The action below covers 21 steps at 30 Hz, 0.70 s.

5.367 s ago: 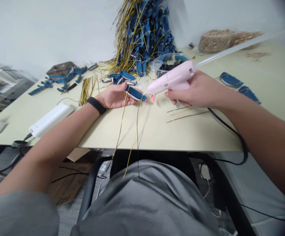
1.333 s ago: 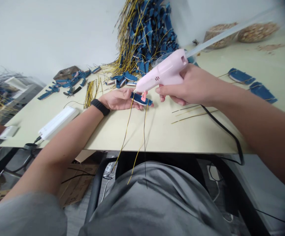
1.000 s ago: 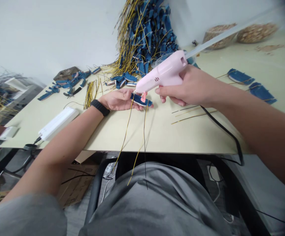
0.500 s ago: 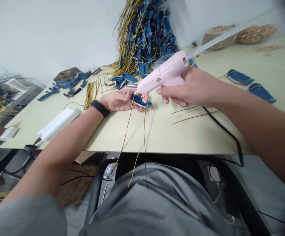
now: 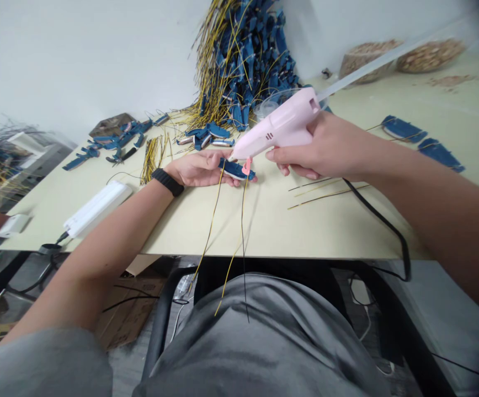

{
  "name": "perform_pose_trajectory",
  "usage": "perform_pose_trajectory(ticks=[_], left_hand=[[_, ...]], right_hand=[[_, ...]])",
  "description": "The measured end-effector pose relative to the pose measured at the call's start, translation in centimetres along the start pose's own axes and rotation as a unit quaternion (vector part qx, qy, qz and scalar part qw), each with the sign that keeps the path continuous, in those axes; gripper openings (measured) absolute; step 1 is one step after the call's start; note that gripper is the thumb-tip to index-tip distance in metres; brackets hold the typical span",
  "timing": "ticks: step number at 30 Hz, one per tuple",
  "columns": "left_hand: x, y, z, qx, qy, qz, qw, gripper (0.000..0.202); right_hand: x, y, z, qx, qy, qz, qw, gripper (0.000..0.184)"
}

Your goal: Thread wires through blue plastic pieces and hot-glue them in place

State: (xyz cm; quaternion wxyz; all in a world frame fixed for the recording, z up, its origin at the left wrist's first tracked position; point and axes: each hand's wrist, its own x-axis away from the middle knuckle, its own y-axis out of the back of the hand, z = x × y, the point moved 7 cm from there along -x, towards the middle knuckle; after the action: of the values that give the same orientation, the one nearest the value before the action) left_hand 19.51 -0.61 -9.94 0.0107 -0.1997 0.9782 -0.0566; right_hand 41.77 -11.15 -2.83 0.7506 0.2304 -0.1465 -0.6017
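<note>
My left hand (image 5: 201, 170) is closed on a small blue fabric-covered piece (image 5: 233, 169) with a white edge, above the table's front part. Yellow and black wires (image 5: 214, 212) hang from this piece past the table edge. In my right hand (image 5: 326, 146) is a pale pink glue gun (image 5: 278, 125), gripped by its handle and pointing left and down. Its nozzle is close to the left end of the blue piece; whether they touch I cannot tell. A long translucent glue stick (image 5: 359, 69) sticks out of the gun's back. The gun's pink stand (image 5: 246, 166) overlaps the blue piece in view.
A tall heap of blue pieces (image 5: 248, 60) with yellow wires stands at the back. Two more blue pieces (image 5: 403, 129) lie at right, near bags of tan bits (image 5: 430, 55). A white power strip (image 5: 97, 208) lies at left. The black cord (image 5: 382, 220) loops under my right forearm.
The glue gun has shifted slightly to the right, its nozzle moving a little along with my right hand. My left hand and the blue piece have hardly moved.
</note>
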Motion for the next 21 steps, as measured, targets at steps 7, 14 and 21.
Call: perform_pose_trajectory(ticks=[7, 14, 21], left_hand=[[0.02, 0.21, 0.31, -0.017, -0.004, -0.008, 1.0, 0.091], [0.33, 0.78, 0.41, -0.02, 0.013, -0.059, 0.998, 0.082], [0.12, 0.71, 0.33, -0.02, 0.001, -0.046, 0.999, 0.079]], right_hand=[[0.34, 0.02, 0.17, 0.015, -0.012, -0.007, 1.0, 0.019], [0.02, -0.11, -0.04, -0.015, 0.014, -0.001, 1.0, 0.027], [0.13, -0.14, 0.41, -0.01, 0.012, -0.011, 1.0, 0.035]])
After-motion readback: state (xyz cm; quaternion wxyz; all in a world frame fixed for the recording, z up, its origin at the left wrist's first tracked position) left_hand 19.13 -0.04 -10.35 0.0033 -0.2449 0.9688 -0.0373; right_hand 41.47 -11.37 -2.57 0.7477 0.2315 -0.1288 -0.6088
